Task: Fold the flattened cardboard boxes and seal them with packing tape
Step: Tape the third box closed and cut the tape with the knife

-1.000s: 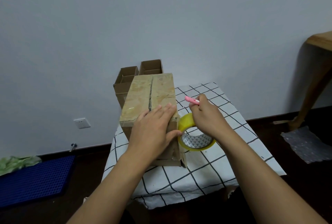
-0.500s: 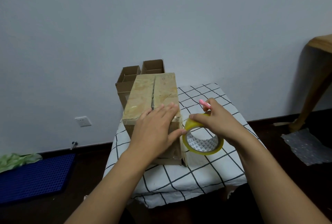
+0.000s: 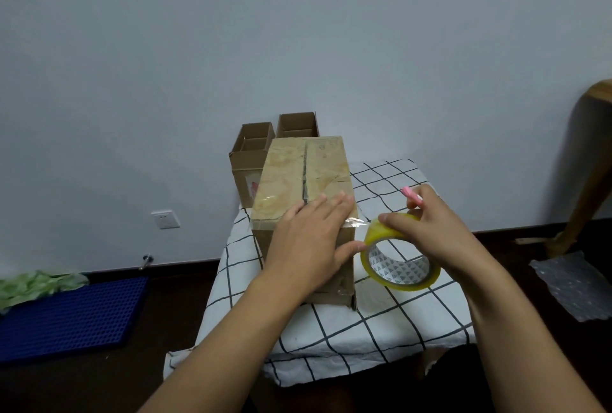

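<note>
A closed brown cardboard box (image 3: 303,174) with a taped top seam stands on the checked tablecloth (image 3: 344,333). My left hand (image 3: 311,243) lies flat with straight fingers over the box's near top edge and front face. My right hand (image 3: 427,230) grips a yellow roll of packing tape (image 3: 397,267) just right of the box and also holds a pink cutter (image 3: 412,197) between its fingers. A short strip of clear tape (image 3: 356,221) stretches from the roll to the box's near right corner.
Two open cardboard boxes (image 3: 255,150) stand behind the closed one by the white wall. A blue mat (image 3: 69,316) and green cloth (image 3: 36,285) lie on the dark floor at left. A wooden table leg (image 3: 589,180) and grey bubble wrap (image 3: 576,283) are at right.
My right hand has drawn the tape roll to the right, away from the box, pulling out a short strip. My left hand stays pressed on the box.
</note>
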### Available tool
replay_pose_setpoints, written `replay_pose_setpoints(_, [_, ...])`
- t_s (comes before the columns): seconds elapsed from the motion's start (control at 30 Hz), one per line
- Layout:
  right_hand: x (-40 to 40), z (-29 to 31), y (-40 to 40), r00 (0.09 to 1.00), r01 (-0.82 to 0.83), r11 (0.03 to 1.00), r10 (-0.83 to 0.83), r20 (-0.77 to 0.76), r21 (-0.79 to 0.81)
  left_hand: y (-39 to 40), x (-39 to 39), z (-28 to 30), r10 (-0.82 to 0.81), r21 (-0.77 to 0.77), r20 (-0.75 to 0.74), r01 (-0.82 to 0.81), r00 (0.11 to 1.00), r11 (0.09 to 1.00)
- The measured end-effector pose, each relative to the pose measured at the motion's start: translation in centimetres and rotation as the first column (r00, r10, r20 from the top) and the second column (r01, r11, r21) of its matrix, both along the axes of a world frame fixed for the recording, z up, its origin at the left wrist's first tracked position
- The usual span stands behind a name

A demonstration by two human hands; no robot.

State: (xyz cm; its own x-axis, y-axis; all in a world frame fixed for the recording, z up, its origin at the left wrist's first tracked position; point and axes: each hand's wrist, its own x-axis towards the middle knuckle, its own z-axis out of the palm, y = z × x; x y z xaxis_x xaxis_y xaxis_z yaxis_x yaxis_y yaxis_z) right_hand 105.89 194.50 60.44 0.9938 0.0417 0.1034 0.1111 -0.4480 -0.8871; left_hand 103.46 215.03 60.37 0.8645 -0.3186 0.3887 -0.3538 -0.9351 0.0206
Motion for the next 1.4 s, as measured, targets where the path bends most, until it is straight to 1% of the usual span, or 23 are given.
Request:
replay_pose_setpoints(0.1, [-0.2,0.1,-0.5,0.999,0.032,0.999,-0.032,0.000,0.022,-0.6,0.1,-0.2,-0.018,-0.005,0.003,0.018,1.000,1.000])
replay_pose_setpoints(0.27, [-0.2,0.4,-0.9,0.999,0.042,0.999,-0.042,0.001,0.014,-1.0,0.5,-0.3,-0.029,-0.005,0.007,0.029,1.000,1.000])
replay_pose_setpoints(0.43, [-0.2,0.3,-1.0,0.998,0.070,0.997,-0.070,-0.007,0.013,-1.0,0.3,-0.5,-0.027,-0.040,0.089,0.031,0.996,0.999])
replay_pose_setpoints(0.57, [-0.1,0.9,-1.3,0.998,0.061,0.998,-0.061,-0.019,0.001,-1.0,0.1,-0.7,-0.013,0.008,0.189,0.012,0.982,1.000])
replay_pose_setpoints(0.63, [0.0,1.3,-1.0,0.998,0.064,0.998,-0.064,-0.012,0.002,-0.9,0.3,-0.9,0.001,0.013,0.212,-0.004,0.977,1.000])
replay_pose_setpoints(0.73, [0.3,1.0,-0.7,0.998,0.060,0.998,-0.059,-0.009,0.020,-0.7,0.3,-1.0,0.032,0.014,0.246,-0.037,0.969,0.999])
replay_pose_setpoints(0.87, [0.4,0.7,-0.5,0.998,0.056,0.996,-0.055,-0.015,0.074,-0.3,0.6,-1.1,0.022,0.037,0.327,-0.036,0.945,0.999])
replay_pose_setpoints(0.93, [0.5,0.7,-0.3,0.998,0.058,0.992,-0.057,-0.011,0.110,-0.1,0.6,-1.1,0.025,0.037,0.335,-0.040,0.942,0.999])
replay_pose_setpoints(1.13, [0.8,1.2,0.5,0.998,0.044,0.990,-0.049,0.031,0.136,0.4,0.5,-0.9,0.094,0.009,0.411,-0.107,0.907,0.994])
replay_pose_setpoints(1.3, [0.8,1.7,0.6,0.995,0.061,0.991,-0.070,0.073,0.119,0.3,0.6,-0.5,0.127,0.004,0.428,-0.143,0.895,0.990])
replay_pose_setpoints(1.4, [0.8,2.0,0.6,0.994,0.066,0.990,-0.077,0.084,0.122,0.1,0.8,-0.5,0.148,-0.027,0.429,-0.151,0.891,0.988])
